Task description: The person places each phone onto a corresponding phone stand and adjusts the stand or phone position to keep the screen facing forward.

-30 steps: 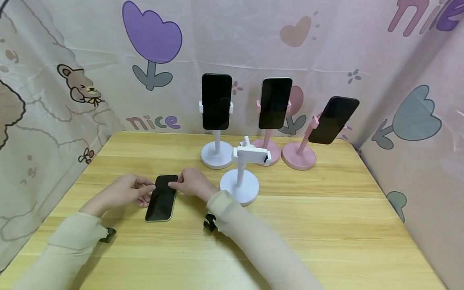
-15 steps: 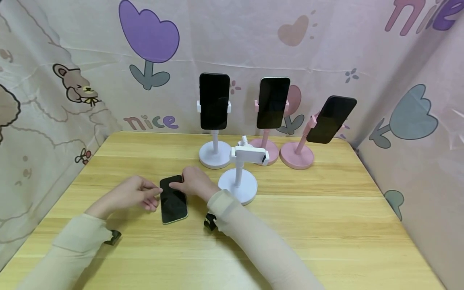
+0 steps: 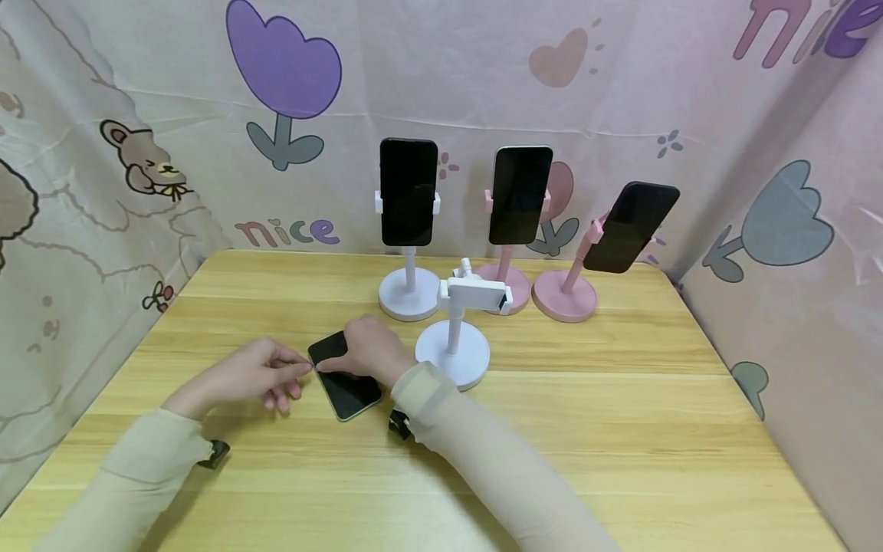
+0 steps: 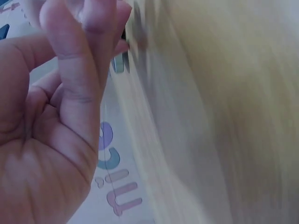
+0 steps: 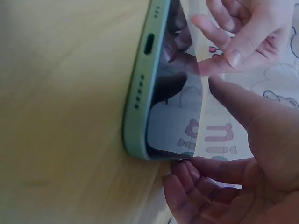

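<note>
A phone (image 3: 348,393) with a dark screen and pale green frame lies slanted on the wooden table, partly covered by my right hand in the head view. My right hand (image 3: 372,353) holds it across its width, thumb over the screen to the left edge and fingers at the right edge. In the right wrist view, the charging-port end of the phone (image 5: 140,88) faces the camera. My left hand (image 3: 251,374) is at the left edge, thumb and index tip together, with the index tip (image 5: 202,68) touching or almost touching the phone. Its other fingers are loosely bent.
A white phone stand (image 3: 455,353) with a sideways clamp stands just right of my right hand. Behind it, another white stand (image 3: 409,299) and two pink stands (image 3: 509,287) hold dark-screened phones (image 3: 409,192). A printed cloth (image 3: 455,69) hangs behind the table (image 3: 621,445).
The phone has shifted right and turned counterclockwise, its near end swinging toward my right wrist. My left hand has moved right with it, and the right thumb now reaches across to the left edge.
</note>
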A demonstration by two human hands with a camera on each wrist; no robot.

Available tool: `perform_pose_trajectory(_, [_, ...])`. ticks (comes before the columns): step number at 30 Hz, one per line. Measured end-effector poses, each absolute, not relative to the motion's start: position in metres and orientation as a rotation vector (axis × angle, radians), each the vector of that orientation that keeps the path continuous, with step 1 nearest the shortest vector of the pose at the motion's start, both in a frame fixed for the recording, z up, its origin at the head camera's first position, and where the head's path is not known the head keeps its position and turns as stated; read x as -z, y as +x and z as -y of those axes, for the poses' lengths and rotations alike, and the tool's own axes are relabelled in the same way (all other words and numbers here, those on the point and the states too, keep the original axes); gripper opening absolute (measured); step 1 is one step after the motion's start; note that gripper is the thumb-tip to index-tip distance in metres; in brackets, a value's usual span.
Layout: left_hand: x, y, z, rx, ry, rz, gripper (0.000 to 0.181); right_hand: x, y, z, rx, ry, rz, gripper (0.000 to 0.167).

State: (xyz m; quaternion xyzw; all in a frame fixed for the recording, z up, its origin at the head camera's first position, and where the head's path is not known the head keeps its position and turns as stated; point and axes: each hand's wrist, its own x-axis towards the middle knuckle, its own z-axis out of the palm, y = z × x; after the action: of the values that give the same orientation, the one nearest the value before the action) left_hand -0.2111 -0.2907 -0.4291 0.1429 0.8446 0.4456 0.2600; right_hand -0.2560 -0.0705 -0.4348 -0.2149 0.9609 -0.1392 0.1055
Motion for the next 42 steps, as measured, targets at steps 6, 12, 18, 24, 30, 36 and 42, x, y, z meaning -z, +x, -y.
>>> perform_pose_trajectory(6, [0.424, -0.21, 0.303, -1.182, 0.368, -2.343, 0.032, 0.44, -0.247, 0.081, 0.199, -0.718, -2.963, 0.079])
perform_pose_trajectory(12, [0.419, -0.211, 0.31, -1.163, 0.343, -2.517, 0.035, 0.442, -0.241, 0.092, 0.09, -0.714, -3.005, 0.078])
perform_pose_trajectory(18, [0.414, -0.21, 0.309, -1.185, 0.339, -2.549, 0.037, 0.44, -0.238, 0.095, 0.092, -0.679, -2.973, 0.063])
perform_pose_trajectory(24, [0.412, -0.21, 0.311, -1.184, 0.342, -2.571, 0.04, 0.44, -0.236, 0.093, 0.128, -0.675, -2.953, 0.067])
perform_pose_trajectory(30, [0.412, -0.211, 0.31, -1.2, 0.335, -2.574, 0.042, 0.442, -0.237, 0.091, 0.12, -0.695, -2.975, 0.066])
perform_pose_trajectory(36, [0.412, -0.211, 0.311, -1.19, 0.345, -2.609, 0.044, 0.446, -0.238, 0.085, 0.15, -0.736, -2.978, 0.067])
perform_pose_trajectory(42, [0.407, -0.213, 0.308, -1.198, 0.379, -2.634, 0.04, 0.436, -0.239, 0.07, 0.334, -0.698, -2.968, 0.075])
